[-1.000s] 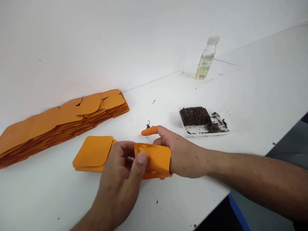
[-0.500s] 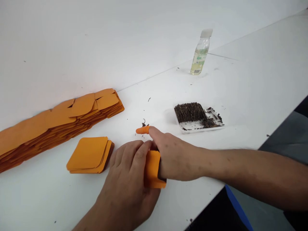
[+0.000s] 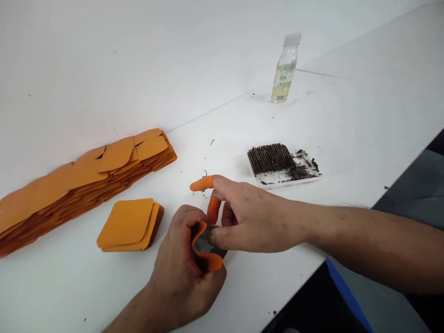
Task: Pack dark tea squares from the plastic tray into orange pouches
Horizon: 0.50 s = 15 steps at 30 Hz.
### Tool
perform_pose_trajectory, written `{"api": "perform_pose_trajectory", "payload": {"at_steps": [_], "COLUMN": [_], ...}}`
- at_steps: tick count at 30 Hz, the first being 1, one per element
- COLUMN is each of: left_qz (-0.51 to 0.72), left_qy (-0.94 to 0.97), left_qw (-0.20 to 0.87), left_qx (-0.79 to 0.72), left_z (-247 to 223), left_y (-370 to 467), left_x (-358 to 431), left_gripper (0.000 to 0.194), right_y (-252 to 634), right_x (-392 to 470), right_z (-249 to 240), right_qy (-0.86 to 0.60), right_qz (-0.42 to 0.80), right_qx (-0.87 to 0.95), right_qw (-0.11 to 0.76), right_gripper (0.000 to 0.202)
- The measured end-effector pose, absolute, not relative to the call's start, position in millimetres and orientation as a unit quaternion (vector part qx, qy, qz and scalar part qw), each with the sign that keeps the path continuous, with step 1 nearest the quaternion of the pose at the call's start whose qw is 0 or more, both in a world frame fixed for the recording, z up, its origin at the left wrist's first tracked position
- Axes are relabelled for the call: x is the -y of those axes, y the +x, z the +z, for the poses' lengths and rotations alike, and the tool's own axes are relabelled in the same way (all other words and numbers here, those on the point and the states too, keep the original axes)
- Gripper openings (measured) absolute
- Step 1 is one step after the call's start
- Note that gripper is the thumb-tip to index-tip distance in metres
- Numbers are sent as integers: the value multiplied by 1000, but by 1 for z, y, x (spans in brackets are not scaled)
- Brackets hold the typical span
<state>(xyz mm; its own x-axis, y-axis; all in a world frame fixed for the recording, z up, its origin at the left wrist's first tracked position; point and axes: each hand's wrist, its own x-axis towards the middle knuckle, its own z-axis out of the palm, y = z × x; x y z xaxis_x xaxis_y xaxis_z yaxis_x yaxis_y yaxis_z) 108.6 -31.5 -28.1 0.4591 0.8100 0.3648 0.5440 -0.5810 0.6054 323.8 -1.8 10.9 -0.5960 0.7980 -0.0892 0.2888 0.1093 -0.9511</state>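
My left hand (image 3: pixel 185 268) is wrapped around an orange pouch (image 3: pixel 212 262), whose mouth gapes and shows a grey, shiny lining. At the pouch's right side is my right hand (image 3: pixel 256 219), with the thumb against the lining and a curled finger behind the edge. Two of its fingers wear orange finger cots (image 3: pixel 201 184); the index finger points out to the left. Left of the hands lies a small stack of flat orange pouches (image 3: pixel 126 223). Beyond my right hand stands a clear plastic tray (image 3: pixel 287 185) with a row of thin dark brown slabs (image 3: pixel 269 158) and loose crumbs.
A long overlapping row of orange pouches (image 3: pixel 86 178) lies along the wall at the left. Farther back on the white table (image 3: pixel 347 134) stands a capped bottle (image 3: pixel 285 74) of pale yellow liquid. Dark bits are scattered about, and the table's edge runs diagonally at the lower right.
The pouch has turned so that its open mouth and grey lining now show. My right hand has shifted a little, bringing its thumb to the mouth and a second finger cot into sight.
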Motion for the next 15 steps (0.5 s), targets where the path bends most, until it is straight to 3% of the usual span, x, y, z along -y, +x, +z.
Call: {"api": "perform_pose_trajectory", "payload": {"at_steps": [8,11,13,15], "left_qz": [313,312,315,323], "left_qy": [835,823,815,809], "left_qw": [198,201,189,173], "left_qx": [-407,-431,-449,-460], "left_z": [-33,-36,-40,-43], "left_y": [107,107,107,108], "left_x": [29,29,28,28], "left_gripper": [54,54,51,45], "right_y": [327,338,352,371], "right_x": [1,6,14,23], "right_z": [14,27,38,51], "right_qy": [-380,-388,-424,-472], "right_qz": [534,495,404,302], "right_qx": [701,647,602,576], "right_qw": [281,431,543,595], "right_gripper": [80,59,46,42]}}
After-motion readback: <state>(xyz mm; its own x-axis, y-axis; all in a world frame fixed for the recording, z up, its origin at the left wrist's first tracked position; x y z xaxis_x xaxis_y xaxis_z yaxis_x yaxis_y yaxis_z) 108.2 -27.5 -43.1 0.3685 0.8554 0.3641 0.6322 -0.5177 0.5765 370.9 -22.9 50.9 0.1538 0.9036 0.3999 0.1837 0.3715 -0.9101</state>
